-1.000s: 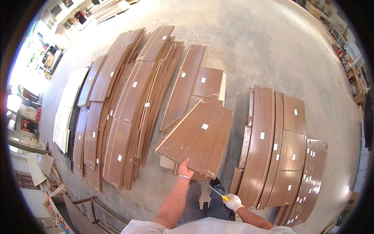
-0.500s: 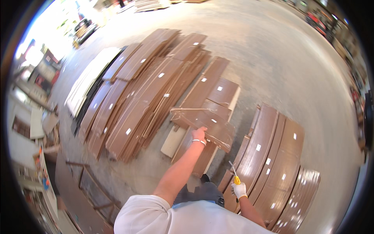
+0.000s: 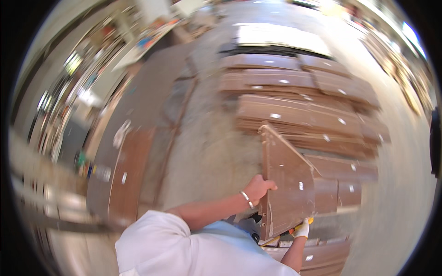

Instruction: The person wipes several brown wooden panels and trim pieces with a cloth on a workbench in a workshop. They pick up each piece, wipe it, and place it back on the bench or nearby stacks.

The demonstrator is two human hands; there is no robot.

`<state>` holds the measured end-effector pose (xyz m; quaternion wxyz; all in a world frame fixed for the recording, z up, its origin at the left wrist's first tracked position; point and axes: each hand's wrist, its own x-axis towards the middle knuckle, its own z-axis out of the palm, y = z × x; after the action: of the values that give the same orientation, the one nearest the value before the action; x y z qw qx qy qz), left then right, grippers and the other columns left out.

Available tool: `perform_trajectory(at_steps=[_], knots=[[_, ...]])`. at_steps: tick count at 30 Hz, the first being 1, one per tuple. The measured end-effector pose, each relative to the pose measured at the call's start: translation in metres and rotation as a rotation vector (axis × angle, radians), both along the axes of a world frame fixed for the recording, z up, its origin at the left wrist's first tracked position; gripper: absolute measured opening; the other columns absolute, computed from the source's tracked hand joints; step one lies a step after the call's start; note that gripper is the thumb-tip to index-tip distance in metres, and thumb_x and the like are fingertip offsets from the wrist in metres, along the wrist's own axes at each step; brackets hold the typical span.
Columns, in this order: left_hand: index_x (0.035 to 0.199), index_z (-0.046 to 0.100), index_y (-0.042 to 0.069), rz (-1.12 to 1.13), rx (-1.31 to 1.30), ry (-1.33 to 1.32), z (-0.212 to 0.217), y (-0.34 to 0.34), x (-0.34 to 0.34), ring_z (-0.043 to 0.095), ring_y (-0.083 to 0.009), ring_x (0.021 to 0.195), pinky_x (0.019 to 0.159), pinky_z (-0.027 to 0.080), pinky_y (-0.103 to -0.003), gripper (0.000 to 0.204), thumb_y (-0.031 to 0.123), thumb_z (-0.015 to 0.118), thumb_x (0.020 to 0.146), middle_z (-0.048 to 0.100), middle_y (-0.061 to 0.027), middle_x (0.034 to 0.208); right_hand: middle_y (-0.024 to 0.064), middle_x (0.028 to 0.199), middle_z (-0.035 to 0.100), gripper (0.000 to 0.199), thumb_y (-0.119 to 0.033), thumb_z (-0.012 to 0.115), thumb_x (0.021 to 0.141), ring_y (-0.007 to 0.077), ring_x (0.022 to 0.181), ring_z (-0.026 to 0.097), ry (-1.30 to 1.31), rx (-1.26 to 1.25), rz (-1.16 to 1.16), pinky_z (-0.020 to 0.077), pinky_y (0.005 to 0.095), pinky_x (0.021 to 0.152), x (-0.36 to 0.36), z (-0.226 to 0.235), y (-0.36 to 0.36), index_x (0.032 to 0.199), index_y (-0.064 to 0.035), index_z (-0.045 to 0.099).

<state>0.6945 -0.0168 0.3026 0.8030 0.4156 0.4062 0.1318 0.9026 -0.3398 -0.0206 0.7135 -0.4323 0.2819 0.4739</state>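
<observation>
My bare left hand (image 3: 258,189), with a bracelet at the wrist, is closed on the long near edge of a brown wood-look panel (image 3: 290,179). The panel is held up off the stacks, tilted, with a small white label on its face and what looks like clear film along its edges. My right hand (image 3: 301,229), in a white glove, is closed at the panel's lower corner. In it is a yellow-handled screwdriver (image 3: 289,231), partly hidden and blurred. Whether the right fingers also grip the panel, I cannot tell.
Stacks of brown panels (image 3: 294,106) lie on the floor ahead, with white boards (image 3: 282,37) behind. Another stack (image 3: 329,260) is close by my right arm. To the left stands a long workbench (image 3: 154,83) bearing a brown panel (image 3: 131,175) and a crumpled white item (image 3: 121,133).
My view has swung left, toward the workbench. The panel has been lifted from the pile and turned. My right hand has come up to its lower corner, still holding the screwdriver.
</observation>
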Motion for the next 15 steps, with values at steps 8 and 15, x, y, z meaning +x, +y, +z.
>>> perform_trajectory(at_steps=[8,15], knots=[[0.101,0.07,-0.006,0.406,0.199,-0.159,0.013,0.091,-0.254,0.064,-0.018,0.082,0.075,0.052,-0.033,0.029,0.011,0.07,0.077,0.069,-0.0081,0.092,-0.0005,0.091,0.064,0.019,-0.03,0.054,0.104,0.0217,0.071,0.062,-0.286,-0.104,0.423,0.0469,0.0364,0.053,-0.049,0.039,0.24,0.117,-0.0183,0.063],[0.118,0.066,-0.008,0.951,0.228,-0.361,-0.047,0.116,-0.544,0.07,-0.0225,0.093,0.085,0.057,-0.038,0.043,0.009,0.069,0.078,0.072,-0.0123,0.102,-0.0044,0.076,0.054,0.012,-0.029,0.067,0.099,0.0125,0.061,0.048,-0.344,0.051,0.711,0.0348,0.031,0.049,-0.258,0.114,0.466,0.097,-0.0184,0.064]])
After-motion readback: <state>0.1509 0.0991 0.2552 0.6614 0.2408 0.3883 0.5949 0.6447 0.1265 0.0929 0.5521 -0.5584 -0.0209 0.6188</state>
